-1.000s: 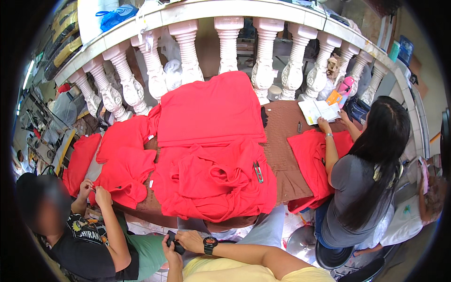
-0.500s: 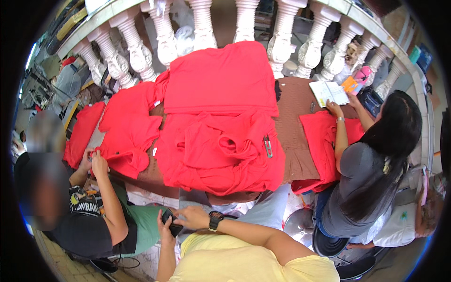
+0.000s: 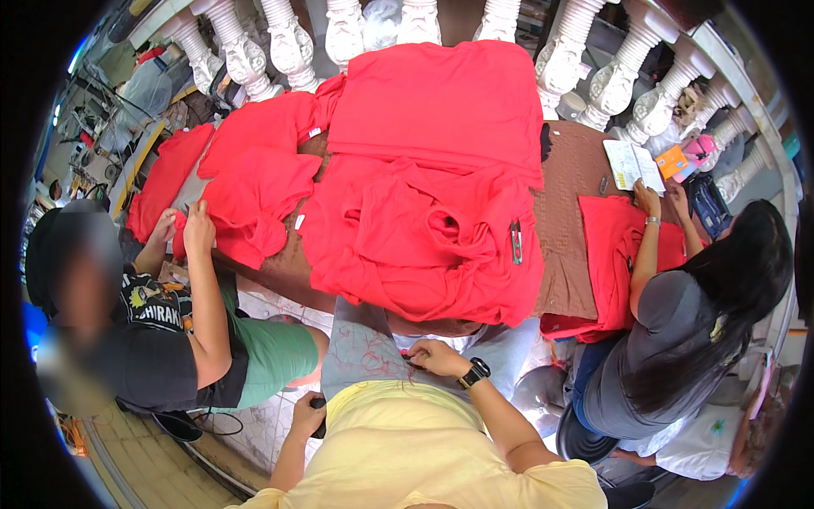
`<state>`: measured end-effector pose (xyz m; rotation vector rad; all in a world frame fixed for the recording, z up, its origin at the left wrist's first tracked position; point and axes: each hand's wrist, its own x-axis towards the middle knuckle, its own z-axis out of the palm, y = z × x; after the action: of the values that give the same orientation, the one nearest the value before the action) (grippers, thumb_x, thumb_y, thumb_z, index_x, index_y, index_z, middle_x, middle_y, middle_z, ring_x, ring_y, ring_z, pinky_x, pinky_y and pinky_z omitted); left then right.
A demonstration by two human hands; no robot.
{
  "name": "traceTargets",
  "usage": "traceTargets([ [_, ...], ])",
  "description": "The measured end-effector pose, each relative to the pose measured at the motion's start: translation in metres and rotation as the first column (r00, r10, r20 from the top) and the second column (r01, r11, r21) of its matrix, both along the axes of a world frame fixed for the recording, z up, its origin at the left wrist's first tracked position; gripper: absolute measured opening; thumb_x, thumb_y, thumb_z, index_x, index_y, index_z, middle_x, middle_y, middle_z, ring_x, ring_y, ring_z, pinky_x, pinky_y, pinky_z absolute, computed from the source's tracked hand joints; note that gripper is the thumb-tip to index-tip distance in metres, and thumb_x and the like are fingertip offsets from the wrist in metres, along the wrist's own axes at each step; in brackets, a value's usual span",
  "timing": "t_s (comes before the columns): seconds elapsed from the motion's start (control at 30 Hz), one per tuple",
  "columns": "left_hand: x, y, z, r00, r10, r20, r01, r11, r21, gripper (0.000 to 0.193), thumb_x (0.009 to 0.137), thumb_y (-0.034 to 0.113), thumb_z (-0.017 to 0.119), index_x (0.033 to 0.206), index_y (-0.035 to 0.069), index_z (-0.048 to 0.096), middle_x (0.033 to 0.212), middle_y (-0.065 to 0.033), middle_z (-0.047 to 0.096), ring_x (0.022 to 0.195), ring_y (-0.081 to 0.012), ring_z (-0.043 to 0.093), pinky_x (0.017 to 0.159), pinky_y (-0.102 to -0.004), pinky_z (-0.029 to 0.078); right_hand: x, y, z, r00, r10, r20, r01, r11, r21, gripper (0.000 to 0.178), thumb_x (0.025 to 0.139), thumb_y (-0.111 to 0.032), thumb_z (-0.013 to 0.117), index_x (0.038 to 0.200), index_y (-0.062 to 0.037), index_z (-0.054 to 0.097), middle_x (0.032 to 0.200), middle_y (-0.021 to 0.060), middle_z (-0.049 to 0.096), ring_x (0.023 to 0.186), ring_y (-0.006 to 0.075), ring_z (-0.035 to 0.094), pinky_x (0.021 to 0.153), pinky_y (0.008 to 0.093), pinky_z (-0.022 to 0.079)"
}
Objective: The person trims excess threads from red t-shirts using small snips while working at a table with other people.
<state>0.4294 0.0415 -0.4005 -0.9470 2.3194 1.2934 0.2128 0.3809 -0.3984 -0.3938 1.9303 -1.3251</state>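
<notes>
Right hand bent low over the lap, the slim, green-handled thread snips ahead and to its right.
Its fingers are drawn close together above pale grey trousers strewn with red threads; what they pinch, if anything, I cannot tell. Left of them, the left hand has its fingers wrapped round a small black handheld device. Ahead, on the brown cloth-covered desk, the crumpled red fabric pile carries the snips, long axis pointing away from the person, nearer the right hand.

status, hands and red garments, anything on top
Left hand gripping black phone; right hand over lap, hold unclear. Red garments on table, green snips on top.
</notes>
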Motion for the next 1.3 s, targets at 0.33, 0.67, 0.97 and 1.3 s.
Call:
traceTargets([
  [0.33, 0.008, 0.032, -0.007, 0.788, 0.555, -0.267, -0.324, 0.742, 0.586, 0.031, 0.088, -0.004, 0.06, 0.118, -0.005, 0.068, 0.109, -0.0086, 0.071, 0.094, -0.016, 0.067, 0.086, -0.0285, 0.052, -0.007, 0.026, 0.013, 0.988, -0.153, 0.02, 0.154, 0.986, -0.06, 0.02, 0.097, -0.015, 0.061, 0.107, 0.0014, 0.067, 0.086, 0.0026, 0.065, 0.074, 0.0102, 0.057, 0.067, 0.0274, 0.048],
  [0.67, 0.03, 0.029, 0.013, 0.988, 0.07, -0.135, -0.008, 0.91, 0.414, 0.044, 0.098, 0.019, 0.057, 0.135, -0.005, 0.056, 0.131, -0.0109, 0.064, 0.119, -0.0218, 0.057, 0.102, -0.0351, 0.044, -0.03, 0.061, 0.12, 0.955, -0.214, 0.205, 0.29, 0.817, -0.498, 0.025, 0.098, -0.007, 0.062, 0.122, -0.0006, 0.063, 0.105, 0.0065, 0.07, 0.084, 0.0112, 0.065, 0.078, 0.0262, 0.054],
  [0.97, 0.001, 0.013, -0.058, 0.904, 0.216, -0.369, -0.077, 0.932, 0.355, 0.038, 0.09, 0.008, 0.064, 0.125, -0.006, 0.061, 0.117, -0.0136, 0.069, 0.107, -0.0199, 0.062, 0.094, -0.0324, 0.047, -0.09, 0.153, 0.109, 0.551, -0.834, -0.034, 0.683, 0.474, -0.556, 0.035, 0.091, 0.011, 0.059, 0.124, 0.002, 0.06, 0.114, 0.0145, 0.069, 0.102, 0.0219, 0.07, 0.089, 0.0311, 0.057],
  [1.3, -0.014, 0.037, 0.018, 0.985, -0.132, -0.107, 0.128, 0.991, -0.037, 0.031, 0.087, 0.016, 0.066, 0.11, -0.005, 0.064, 0.114, -0.0206, 0.069, 0.106, -0.03, 0.063, 0.09, -0.0426, 0.048, -0.085, 0.207, 0.059, 0.067, -0.789, -0.611, 0.925, 0.279, -0.259, 0.033, 0.081, 0.004, 0.07, 0.113, -0.0008, 0.067, 0.09, 0.0141, 0.075, 0.083, 0.0231, 0.074, 0.075, 0.0357, 0.056],
])
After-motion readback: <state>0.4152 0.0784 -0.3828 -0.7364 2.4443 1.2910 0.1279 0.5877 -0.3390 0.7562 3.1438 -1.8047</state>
